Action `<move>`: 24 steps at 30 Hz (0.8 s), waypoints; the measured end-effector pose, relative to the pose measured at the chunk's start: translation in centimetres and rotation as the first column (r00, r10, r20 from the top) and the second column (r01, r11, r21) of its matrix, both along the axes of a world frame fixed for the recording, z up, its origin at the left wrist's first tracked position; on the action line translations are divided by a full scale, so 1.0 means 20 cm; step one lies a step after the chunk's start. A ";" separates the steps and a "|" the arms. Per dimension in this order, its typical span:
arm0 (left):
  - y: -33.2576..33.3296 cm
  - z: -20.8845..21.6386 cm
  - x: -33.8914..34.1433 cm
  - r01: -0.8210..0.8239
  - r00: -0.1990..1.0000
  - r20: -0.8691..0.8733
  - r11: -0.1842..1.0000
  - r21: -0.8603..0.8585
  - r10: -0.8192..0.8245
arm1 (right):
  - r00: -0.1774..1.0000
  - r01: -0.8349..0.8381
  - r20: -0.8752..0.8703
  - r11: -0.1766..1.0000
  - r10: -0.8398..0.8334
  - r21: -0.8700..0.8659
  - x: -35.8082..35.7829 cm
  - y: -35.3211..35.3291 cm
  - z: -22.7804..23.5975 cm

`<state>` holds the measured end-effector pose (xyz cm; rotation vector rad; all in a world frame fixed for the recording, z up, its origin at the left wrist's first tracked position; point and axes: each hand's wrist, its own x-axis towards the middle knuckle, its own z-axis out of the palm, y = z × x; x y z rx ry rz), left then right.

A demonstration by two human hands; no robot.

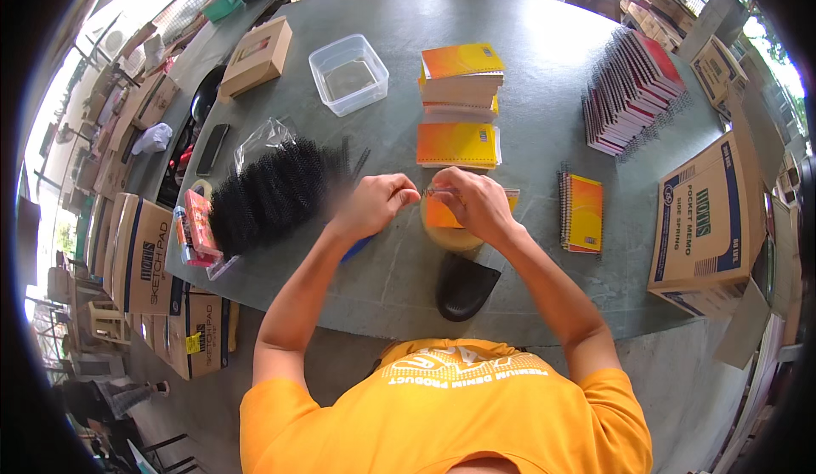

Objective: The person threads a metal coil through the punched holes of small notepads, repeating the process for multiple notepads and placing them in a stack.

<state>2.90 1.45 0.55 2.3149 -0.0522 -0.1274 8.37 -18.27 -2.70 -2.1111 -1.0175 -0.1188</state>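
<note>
My right hand (478, 204) grips a small orange-and-yellow notepad (440, 214) at its upper edge. A spiral coil (439, 191) shows along that edge, partly hidden by my fingers. To its left, my left hand (374, 203), slightly blurred, pinches at the end of the coil. The notepad rests above a round cream-coloured base (455, 238), with a black curved piece (466, 289) on its near side. A large heap of black plastic coils (270, 189) lies left of my left hand. Straight ahead stand stacks of loose yellow-covered pads (457, 144).
Coil-bound yellow notepads (582, 213) stand to the right, and a long row of red-covered ones (633, 91) behind. An open carton (710, 219) is at the right edge. A clear plastic tub (348, 74), a cardboard box (256, 57) and a dark phone-like object (212, 149) lie far left.
</note>
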 end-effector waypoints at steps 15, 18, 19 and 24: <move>-0.43 -0.35 -0.40 0.068 0.987 0.151 0.991 -0.117 -0.050 | 0.713 0.177 -0.683 0.902 0.157 0.393 0.07 -0.34 -0.21; -0.28 0.04 -0.33 -0.047 0.873 0.486 0.999 -0.003 0.043 | 0.653 0.225 -0.725 0.858 0.220 0.462 0.02 -0.32 -0.24; -0.21 0.12 -0.31 -0.125 0.779 0.623 0.991 0.045 0.070 | 0.663 0.205 -0.719 0.872 0.210 0.444 0.02 -0.32 -0.24; -0.10 -0.11 -0.32 -0.004 0.981 0.192 0.976 0.216 -0.038 | 0.634 0.118 -0.728 0.898 0.260 0.424 0.09 -0.26 -0.21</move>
